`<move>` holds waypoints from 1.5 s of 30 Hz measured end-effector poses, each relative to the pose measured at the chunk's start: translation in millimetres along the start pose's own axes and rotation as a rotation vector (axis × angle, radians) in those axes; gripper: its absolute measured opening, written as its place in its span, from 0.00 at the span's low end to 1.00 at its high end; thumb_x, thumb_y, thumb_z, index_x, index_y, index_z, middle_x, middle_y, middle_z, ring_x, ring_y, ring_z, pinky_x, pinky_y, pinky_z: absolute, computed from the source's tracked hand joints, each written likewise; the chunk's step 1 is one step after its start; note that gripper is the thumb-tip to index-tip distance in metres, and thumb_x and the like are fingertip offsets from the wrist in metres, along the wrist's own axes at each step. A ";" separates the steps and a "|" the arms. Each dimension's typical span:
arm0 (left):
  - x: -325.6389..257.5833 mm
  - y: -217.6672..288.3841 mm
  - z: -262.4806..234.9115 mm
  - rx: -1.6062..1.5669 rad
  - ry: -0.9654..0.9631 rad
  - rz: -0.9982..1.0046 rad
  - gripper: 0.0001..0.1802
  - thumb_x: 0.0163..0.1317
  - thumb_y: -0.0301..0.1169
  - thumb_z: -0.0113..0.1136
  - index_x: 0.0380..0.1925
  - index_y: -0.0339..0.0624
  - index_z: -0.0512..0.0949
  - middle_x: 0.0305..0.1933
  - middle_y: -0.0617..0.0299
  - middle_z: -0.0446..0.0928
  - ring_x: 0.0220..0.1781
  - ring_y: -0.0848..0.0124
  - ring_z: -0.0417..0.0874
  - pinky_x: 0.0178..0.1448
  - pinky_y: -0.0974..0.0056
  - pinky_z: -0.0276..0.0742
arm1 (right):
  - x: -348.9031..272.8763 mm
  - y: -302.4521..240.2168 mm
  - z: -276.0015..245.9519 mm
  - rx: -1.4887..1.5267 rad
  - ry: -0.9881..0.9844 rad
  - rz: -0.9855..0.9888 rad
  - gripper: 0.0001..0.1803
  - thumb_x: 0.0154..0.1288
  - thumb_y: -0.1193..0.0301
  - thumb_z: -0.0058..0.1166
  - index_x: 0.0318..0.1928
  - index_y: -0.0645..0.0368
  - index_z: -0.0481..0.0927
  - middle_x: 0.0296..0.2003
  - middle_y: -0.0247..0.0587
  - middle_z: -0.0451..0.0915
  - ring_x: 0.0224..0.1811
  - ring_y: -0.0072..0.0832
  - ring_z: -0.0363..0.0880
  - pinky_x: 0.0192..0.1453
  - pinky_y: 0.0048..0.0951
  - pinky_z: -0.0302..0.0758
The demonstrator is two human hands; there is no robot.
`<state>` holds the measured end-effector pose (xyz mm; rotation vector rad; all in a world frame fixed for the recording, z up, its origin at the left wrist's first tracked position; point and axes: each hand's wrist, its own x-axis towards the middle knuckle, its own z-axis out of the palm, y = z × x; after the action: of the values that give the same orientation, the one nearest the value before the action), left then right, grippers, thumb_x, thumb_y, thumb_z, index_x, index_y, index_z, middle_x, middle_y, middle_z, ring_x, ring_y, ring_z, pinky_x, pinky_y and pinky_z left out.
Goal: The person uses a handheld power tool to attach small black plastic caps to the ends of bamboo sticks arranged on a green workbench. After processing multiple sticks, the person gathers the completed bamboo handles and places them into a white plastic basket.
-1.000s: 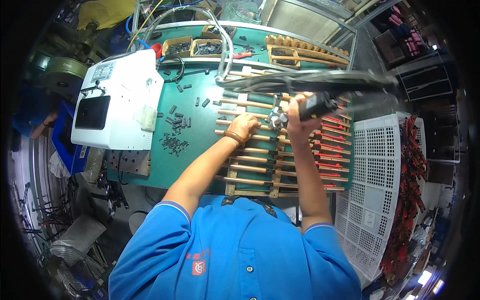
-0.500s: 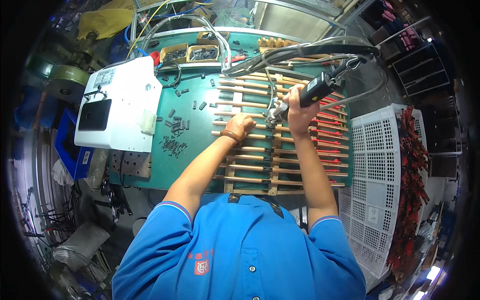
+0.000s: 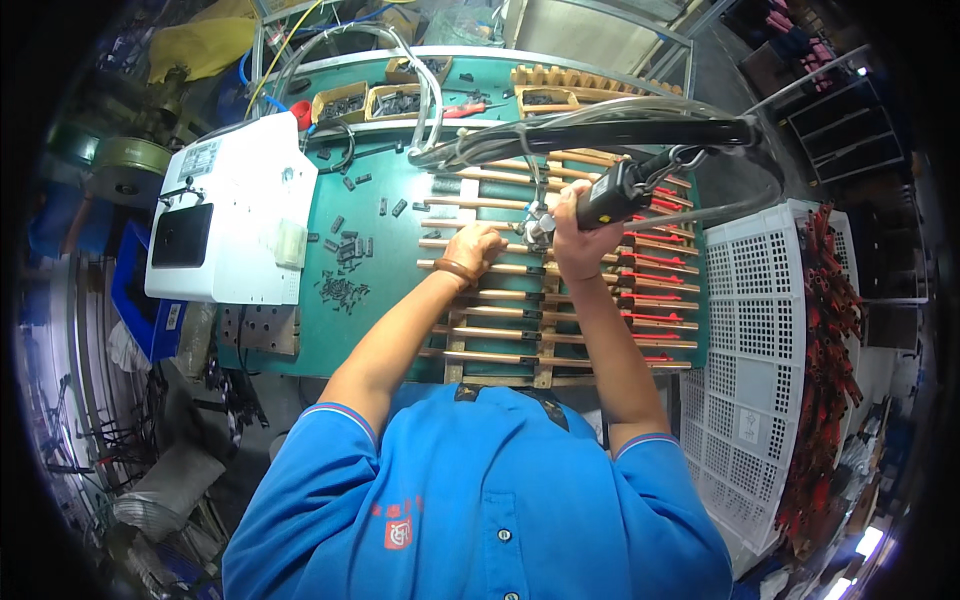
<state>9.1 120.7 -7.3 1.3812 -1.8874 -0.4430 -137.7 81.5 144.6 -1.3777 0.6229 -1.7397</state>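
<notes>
My right hand (image 3: 585, 240) is wrapped round a black power screwdriver (image 3: 612, 194) that leans with its metal nose (image 3: 540, 226) down and to the left. That nose meets the row of copper-coloured tubes (image 3: 490, 311), close to a small black clip. My left hand (image 3: 473, 247), with a brown bangle at the wrist, is closed on one copper tube just left of the nose; its fingertips are partly hidden. The tubes lie side by side across a wooden rack (image 3: 546, 345), several with black clips and red pieces (image 3: 655, 288) toward their right ends.
Loose black clips (image 3: 350, 247) and small screws (image 3: 343, 291) lie on the green table (image 3: 375, 325). A white machine (image 3: 235, 215) stands at the left, parts boxes (image 3: 395, 102) at the back. Hoses (image 3: 600, 110) arch overhead. A white crate (image 3: 745, 350) of red tubes is at the right.
The screwdriver and my right hand have shifted slightly left, and the screwdriver leans over more. The hoses above have swung left and lower. My left hand stays at about the same tubes.
</notes>
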 end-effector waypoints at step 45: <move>-2.5 1.3 -3.4 0.006 -0.034 -0.005 0.05 0.51 0.28 0.63 0.30 0.47 0.80 0.37 0.63 0.79 0.43 0.59 0.77 0.48 0.57 0.75 | 75.4 -82.5 -25.9 -0.207 -0.003 0.207 0.06 0.56 0.81 0.54 0.37 0.64 0.77 0.33 0.41 0.80 0.28 0.22 0.78 0.35 0.22 0.75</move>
<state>11.1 123.9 -5.0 1.3911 -1.9143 -0.4657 -191.9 61.5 243.7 -1.4005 0.9316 -1.5410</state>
